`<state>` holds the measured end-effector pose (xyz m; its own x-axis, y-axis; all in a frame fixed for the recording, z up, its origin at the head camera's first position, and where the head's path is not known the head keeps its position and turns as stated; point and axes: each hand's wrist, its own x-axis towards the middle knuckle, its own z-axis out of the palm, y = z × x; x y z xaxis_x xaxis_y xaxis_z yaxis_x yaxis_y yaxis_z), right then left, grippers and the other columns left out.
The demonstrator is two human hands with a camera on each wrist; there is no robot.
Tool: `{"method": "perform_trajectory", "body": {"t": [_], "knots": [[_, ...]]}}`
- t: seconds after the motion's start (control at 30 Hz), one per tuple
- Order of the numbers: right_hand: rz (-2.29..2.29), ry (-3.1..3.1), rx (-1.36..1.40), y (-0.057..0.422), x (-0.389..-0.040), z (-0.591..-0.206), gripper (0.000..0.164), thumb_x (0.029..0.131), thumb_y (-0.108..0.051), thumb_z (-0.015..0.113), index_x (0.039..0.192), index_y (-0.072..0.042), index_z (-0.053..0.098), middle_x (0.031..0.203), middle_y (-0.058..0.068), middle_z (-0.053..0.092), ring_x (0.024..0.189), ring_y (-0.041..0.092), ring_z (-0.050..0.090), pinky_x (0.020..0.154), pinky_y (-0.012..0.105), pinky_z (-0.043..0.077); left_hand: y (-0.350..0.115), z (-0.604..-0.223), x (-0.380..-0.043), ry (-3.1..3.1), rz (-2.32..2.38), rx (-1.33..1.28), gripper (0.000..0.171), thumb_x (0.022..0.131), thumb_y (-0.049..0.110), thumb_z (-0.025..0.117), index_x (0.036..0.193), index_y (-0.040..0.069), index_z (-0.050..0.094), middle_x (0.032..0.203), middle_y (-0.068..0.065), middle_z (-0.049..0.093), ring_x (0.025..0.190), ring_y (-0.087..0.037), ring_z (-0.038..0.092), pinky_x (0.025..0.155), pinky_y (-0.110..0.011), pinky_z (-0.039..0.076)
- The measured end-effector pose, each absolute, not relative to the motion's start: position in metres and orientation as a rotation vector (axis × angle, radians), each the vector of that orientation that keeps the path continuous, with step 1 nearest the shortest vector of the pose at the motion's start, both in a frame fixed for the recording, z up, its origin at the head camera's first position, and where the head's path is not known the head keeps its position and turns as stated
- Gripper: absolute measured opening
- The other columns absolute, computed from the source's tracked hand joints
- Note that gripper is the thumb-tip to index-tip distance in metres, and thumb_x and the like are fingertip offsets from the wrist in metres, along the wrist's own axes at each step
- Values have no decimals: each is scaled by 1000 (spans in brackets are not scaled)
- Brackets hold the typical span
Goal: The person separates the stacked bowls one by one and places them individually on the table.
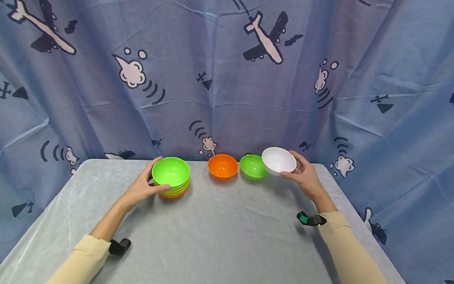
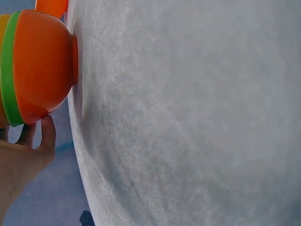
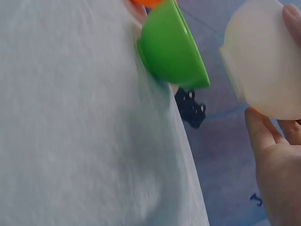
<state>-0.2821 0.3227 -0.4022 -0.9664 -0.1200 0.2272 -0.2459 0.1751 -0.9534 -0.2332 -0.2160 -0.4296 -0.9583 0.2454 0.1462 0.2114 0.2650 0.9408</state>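
In the head view my left hand (image 1: 144, 188) grips the side of a stack of nested bowls, thumb in front and fingers behind. A green bowl (image 1: 171, 172) tops the stack; yellow, green and orange rims show below it. The left wrist view shows the orange bottom bowl (image 2: 44, 61) with its foot at the table and fingertips against its side. My right hand (image 1: 307, 176) pinches a white bowl (image 1: 278, 161) by its right side, raised above the table. Just left of it sits a green bowl (image 1: 252, 167), partly overlapped by the white one.
An orange bowl (image 1: 222, 167) stands upright between the stack and the single green bowl, near the table's back edge. A pale grey cloth covers the table (image 1: 227, 236). Right behind hangs a blue curtain (image 1: 177, 79) printed with planes.
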Motion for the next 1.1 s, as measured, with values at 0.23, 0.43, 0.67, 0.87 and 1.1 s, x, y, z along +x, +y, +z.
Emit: {"method": "perform_trajectory", "body": {"t": [0.23, 0.43, 0.67, 0.87, 1.1], "knots": [[1919, -2340, 209, 340, -290, -412, 94, 87, -1, 81, 161, -5, 24, 163, 19, 25, 145, 39, 29, 95, 19, 47, -216, -429, -233, 2469, 1833, 443, 100, 89, 18, 82, 164, 26, 17, 162, -15, 22, 148, -43, 18, 112, -65, 25], [1916, -2354, 92, 353, -297, -421, 96, 86, -4, 83, 161, -5, 23, 164, 17, 23, 148, 35, 25, 106, 27, 40, -216, -429, -233, 2467, 1833, 444, 100, 89, 18, 82, 164, 25, 17, 162, -15, 23, 148, -43, 19, 112, -64, 26], [1864, -2434, -17, 361, -300, -431, 100, 85, -10, 85, 161, -2, 20, 164, 19, 21, 148, 36, 25, 113, 42, 33, -215, -429, -233, 2470, 1822, 435, 100, 89, 18, 82, 164, 25, 17, 162, -15, 22, 148, -44, 18, 112, -65, 25], [1870, -2454, -49, 365, -303, -439, 102, 84, -10, 86, 161, -2, 19, 165, 17, 21, 149, 34, 24, 113, 42, 31, -215, -429, -231, 2473, 1817, 426, 100, 89, 18, 82, 164, 24, 16, 162, -16, 22, 148, -44, 18, 111, -65, 26], [1868, -2452, -35, 364, -306, -442, 105, 82, -12, 88, 161, -2, 19, 165, 18, 20, 149, 35, 22, 115, 46, 29, -215, -429, -231, 2464, 1826, 419, 101, 89, 18, 82, 164, 25, 16, 162, -16, 21, 148, -44, 16, 111, -65, 25]]}}
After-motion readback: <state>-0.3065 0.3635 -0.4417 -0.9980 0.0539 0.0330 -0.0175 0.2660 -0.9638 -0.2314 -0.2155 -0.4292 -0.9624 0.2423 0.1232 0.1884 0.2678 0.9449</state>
